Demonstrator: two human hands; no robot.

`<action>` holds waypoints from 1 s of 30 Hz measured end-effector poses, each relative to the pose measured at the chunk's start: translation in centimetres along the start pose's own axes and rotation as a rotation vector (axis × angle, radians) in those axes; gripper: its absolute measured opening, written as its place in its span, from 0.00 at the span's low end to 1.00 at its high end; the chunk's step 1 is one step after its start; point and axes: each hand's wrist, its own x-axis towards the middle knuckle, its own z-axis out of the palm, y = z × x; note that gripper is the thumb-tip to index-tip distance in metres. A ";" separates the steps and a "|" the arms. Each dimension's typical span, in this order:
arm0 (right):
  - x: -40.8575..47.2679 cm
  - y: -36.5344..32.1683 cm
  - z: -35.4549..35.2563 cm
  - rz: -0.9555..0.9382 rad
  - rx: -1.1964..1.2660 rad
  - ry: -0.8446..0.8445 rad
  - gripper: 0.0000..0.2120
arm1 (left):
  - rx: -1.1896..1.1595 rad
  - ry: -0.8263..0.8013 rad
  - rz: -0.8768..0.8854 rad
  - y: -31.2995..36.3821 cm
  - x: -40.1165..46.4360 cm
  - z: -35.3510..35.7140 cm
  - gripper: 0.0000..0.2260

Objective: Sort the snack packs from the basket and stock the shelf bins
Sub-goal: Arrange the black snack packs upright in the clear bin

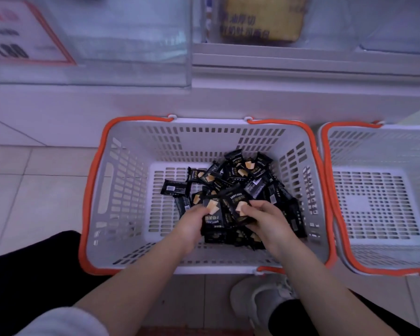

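Note:
A white slotted basket (129, 190) with orange handles stands on the floor below me. Several black snack packs (238, 175) with a gold cake picture lie piled in its right half. My left hand (192, 223) grips a bunch of these packs (212, 214) at the near side of the pile. My right hand (268, 220) pinches another black pack (239, 207) beside it, thumb on top. Clear shelf bins (131, 44) sit above the basket; the right bin (325, 32) holds a yellow pack (262, 18).
A second white basket (374, 202) with orange handles stands to the right and holds nothing. A red-framed price sign (22, 32) hangs on the left bin. My shoe (260, 301) rests on the tiled floor (34, 190) below the basket.

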 end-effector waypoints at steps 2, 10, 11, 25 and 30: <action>-0.5 0.5 1.3 -0.041 -0.119 -0.012 0.08 | -0.040 -0.041 0.055 0.4 -0.8 0.2 0.08; -1.0 0.8 1.9 -0.195 -0.453 -0.148 0.06 | -0.152 0.009 -0.040 1.5 -2.0 -3.9 0.10; -1.0 0.8 1.8 -0.215 -0.521 -0.187 0.06 | -0.056 0.018 -0.040 1.5 -1.8 -4.4 0.12; 4.6 2.1 2.6 -0.615 -1.229 -0.036 0.16 | 0.675 -0.100 0.137 0.0 -0.1 -6.0 0.12; 6.9 1.0 0.2 -0.671 -1.734 -0.088 0.23 | 0.671 0.097 0.092 -0.6 0.8 -7.0 0.17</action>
